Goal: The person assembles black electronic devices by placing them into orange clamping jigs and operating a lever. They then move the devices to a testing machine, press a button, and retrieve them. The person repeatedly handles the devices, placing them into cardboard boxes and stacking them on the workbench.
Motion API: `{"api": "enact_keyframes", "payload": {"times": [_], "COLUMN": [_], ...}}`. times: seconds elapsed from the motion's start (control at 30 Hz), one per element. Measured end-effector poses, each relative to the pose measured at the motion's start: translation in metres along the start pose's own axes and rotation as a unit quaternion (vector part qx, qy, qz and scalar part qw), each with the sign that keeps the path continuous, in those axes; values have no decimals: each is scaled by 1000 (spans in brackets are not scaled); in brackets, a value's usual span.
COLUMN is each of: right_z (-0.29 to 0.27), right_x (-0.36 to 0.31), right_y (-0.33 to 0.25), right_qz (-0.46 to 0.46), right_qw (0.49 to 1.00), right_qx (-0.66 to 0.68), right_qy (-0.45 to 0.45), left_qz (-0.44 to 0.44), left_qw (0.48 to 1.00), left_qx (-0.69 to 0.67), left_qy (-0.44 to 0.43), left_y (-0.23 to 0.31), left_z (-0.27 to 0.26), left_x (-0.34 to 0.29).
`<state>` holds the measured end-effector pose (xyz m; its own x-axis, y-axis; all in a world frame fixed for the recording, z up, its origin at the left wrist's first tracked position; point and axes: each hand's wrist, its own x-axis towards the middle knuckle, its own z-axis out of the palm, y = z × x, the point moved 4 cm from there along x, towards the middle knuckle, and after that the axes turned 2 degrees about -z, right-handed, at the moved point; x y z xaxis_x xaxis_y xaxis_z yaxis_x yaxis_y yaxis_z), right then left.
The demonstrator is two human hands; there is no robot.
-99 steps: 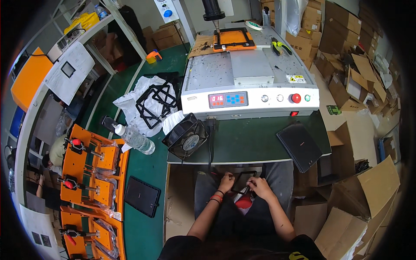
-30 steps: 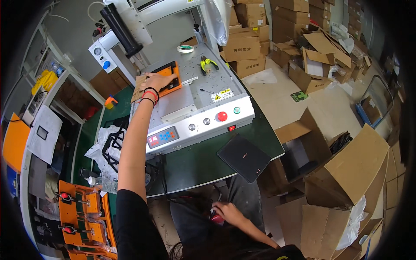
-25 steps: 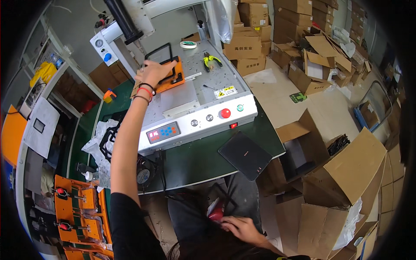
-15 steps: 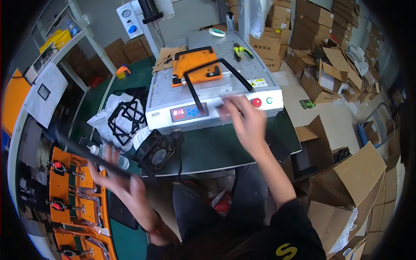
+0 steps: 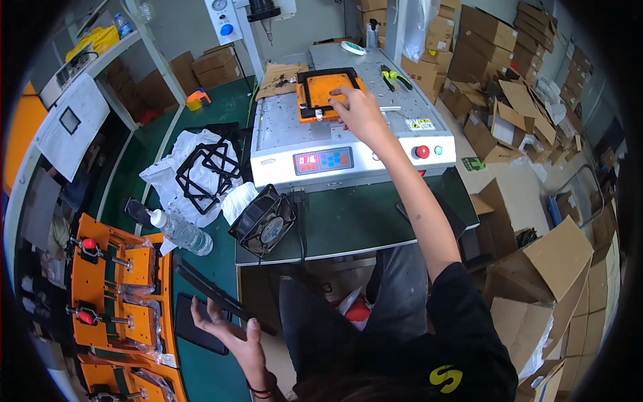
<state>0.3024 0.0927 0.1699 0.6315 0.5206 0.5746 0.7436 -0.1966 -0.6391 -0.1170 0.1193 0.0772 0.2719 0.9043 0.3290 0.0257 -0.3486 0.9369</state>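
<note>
In my left hand (image 5: pixel 236 338), at the lower left, a thin flat black panel (image 5: pixel 211 288) is held on a slant, seen nearly edge-on, with the thumb on one side and fingers on the other. My right hand (image 5: pixel 358 110) reaches forward over an orange fixture plate (image 5: pixel 326 90) on the grey machine top. A black rectangular frame (image 5: pixel 307 92) lies around the plate's border. Curled fingers of my right hand grip the frame at its near right part, which the hand partly hides.
The machine's white front panel (image 5: pixel 274 165) carries a display, buttons and a red knob (image 5: pixel 422 152). Left of it are black frames (image 5: pixel 204 171) on white wrap, a fan (image 5: pixel 264 218), a water bottle (image 5: pixel 182 232) and orange clamp fixtures (image 5: pixel 120 281). Pliers (image 5: pixel 395 77) lie behind; cartons (image 5: pixel 536 268) stand right.
My right hand has moved forward onto the orange fixture. The black frame that stood tilted across it now lies flat on it. My left hand has lowered with the black panel.
</note>
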Motion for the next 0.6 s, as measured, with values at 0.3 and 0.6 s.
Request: {"api": "enact_keyframes", "payload": {"times": [0.3, 0.6], "right_z": [-110, -124], "right_x": [-147, -156], "right_y": [94, 76], "right_qz": [21, 30], "right_qw": [952, 947], "right_qx": [-234, -318], "right_qy": [197, 26], "left_qz": [-34, 25], "left_qw": [993, 975], "left_qx": [40, 93], "left_qy": [-107, -198], "left_y": [6, 35], "left_z": [20, 75], "left_x": [-6, -27]}}
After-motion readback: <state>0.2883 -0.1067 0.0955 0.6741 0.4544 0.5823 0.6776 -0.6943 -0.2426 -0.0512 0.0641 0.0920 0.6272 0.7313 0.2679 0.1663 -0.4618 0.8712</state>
